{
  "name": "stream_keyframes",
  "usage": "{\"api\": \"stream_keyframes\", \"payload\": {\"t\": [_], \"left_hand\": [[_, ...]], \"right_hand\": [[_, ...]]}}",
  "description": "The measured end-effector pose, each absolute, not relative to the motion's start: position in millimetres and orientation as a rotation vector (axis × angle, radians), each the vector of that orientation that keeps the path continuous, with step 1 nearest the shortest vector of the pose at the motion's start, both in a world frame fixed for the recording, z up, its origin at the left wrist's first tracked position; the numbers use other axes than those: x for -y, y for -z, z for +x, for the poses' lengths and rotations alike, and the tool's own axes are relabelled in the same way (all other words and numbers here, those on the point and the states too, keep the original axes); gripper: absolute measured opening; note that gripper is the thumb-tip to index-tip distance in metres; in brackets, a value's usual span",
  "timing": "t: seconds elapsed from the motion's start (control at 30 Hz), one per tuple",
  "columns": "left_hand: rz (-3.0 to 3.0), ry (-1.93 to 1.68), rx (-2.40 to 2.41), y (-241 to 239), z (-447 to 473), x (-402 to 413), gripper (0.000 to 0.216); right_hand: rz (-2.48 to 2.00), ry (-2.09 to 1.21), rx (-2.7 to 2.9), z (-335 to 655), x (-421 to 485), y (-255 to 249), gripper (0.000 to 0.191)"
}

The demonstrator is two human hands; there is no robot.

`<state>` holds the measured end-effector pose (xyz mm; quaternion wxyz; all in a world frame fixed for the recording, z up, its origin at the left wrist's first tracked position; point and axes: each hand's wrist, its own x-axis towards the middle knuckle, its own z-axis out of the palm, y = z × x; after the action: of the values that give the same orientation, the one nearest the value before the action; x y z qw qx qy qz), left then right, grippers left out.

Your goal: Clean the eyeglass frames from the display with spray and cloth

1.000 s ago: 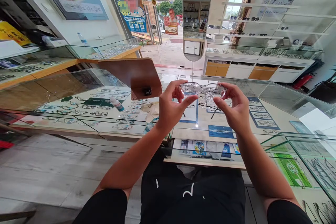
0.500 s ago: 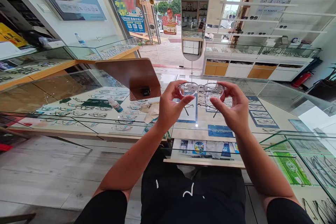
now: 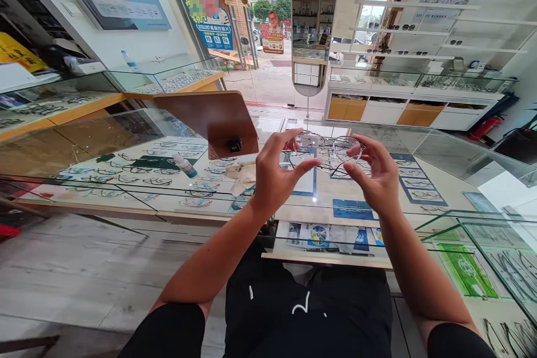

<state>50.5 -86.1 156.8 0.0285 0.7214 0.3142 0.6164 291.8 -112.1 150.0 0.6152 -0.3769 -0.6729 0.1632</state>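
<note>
A pair of clear-lensed, thin-framed glasses [image 3: 328,147] is held up above the glass counter [image 3: 138,145]. My left hand [image 3: 274,176] pinches the frame's left end between thumb and fingers. My right hand [image 3: 375,173] grips the right end, fingers curled round the lens rim. Both hands hover over a blue-bordered mat [image 3: 304,179] that lies on the counter, in front of my lap.
A brown table mirror [image 3: 210,120] stands on the counter to the left. A small spray bottle [image 3: 184,166] and a crumpled cloth [image 3: 243,174] lie beside it. Rows of glasses fill the case [image 3: 126,173] under the glass. A tall oval mirror [image 3: 314,22] stands behind, and display shelves [image 3: 419,89] at right.
The glasses have tilted from facing me upright to a flatter angle and sunk slightly. Both hands shifted their grip a little and stayed in place.
</note>
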Motion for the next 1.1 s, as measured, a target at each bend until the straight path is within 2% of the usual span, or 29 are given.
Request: {"api": "stream_keyframes", "payload": {"t": [0.23,0.63,0.73,0.97,1.1], "left_hand": [[2.226,-1.900,-1.013,-157.3,55.7,84.7,0.061],[2.200,-1.881,-1.041,-159.2,55.2,78.4,0.058],[2.236,-1.860,-1.005,-154.3,52.4,75.6,0.058],[2.220,-1.925,-0.946,-136.8,47.5,70.3,0.066],[2.236,-1.978,-1.017,-138.2,48.7,71.7,0.064]], "right_hand": [[-0.867,-0.549,1.504,291.0,105.1,-135.5,0.048],[-0.917,-0.598,1.451,287.4,101.1,-134.6,0.047],[-0.905,-0.491,1.490,287.2,101.8,-134.6,0.049],[-0.838,0.053,1.627,283.3,107.1,-142.5,0.055],[-0.812,0.112,1.638,282.8,104.8,-145.1,0.056]]}}
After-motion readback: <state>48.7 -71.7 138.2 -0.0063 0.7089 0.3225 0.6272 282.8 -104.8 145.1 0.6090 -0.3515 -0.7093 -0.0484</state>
